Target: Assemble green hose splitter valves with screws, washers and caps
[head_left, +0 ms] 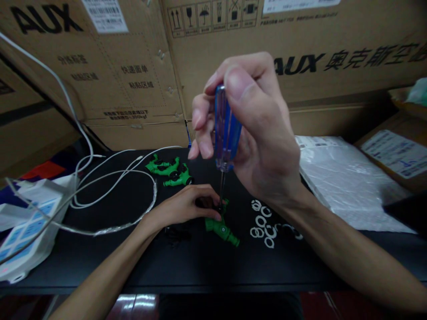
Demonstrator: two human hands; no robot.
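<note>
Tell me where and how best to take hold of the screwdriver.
Grip its thick blue handle, probably from the right, as the right hand does. The screwdriver stands nearly upright, handle uppermost; its thin shaft leads down to the green fitting, where the left hand crowds the tip from the left.

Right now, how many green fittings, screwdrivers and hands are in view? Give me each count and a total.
Green fittings: 4, with 1 at the left hand and 3 overlapping farther back
Screwdriver: 1
Hands: 2, the left and the right hand
Total: 7
</note>
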